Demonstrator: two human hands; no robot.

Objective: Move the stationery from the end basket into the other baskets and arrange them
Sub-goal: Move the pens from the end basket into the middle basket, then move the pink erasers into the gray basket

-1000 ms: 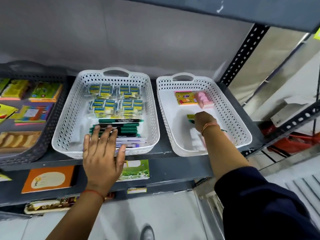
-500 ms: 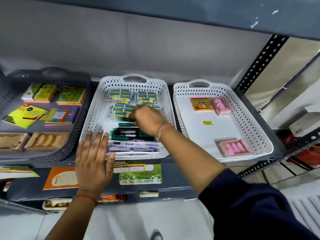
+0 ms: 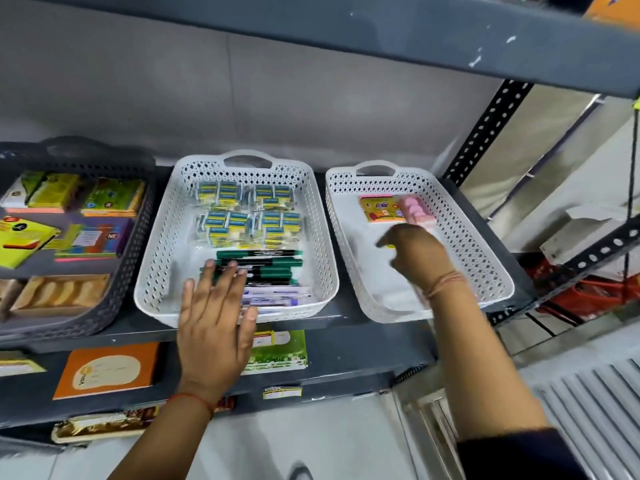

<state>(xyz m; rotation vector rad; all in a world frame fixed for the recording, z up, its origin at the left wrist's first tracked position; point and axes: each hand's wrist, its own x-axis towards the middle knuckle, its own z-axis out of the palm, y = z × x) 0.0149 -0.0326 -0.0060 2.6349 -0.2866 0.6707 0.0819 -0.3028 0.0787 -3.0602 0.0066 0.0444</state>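
Left hand (image 3: 214,327) flat on middle basket (image 3: 152,271) rim, fingers spread, right hand (image 3: 417,256) blurred over end basket (image 3: 485,258), grip unclear

The right hand (image 3: 414,252) is motion-blurred over the white perforated plastic end basket (image 3: 478,251), so whether its fingers hold anything cannot be told; its wrist hides the basket's near floor. The left hand (image 3: 216,317) covers the green pens' (image 3: 270,263) left ends. The dark grey perforated basket (image 3: 128,258) is cut off at the left edge.
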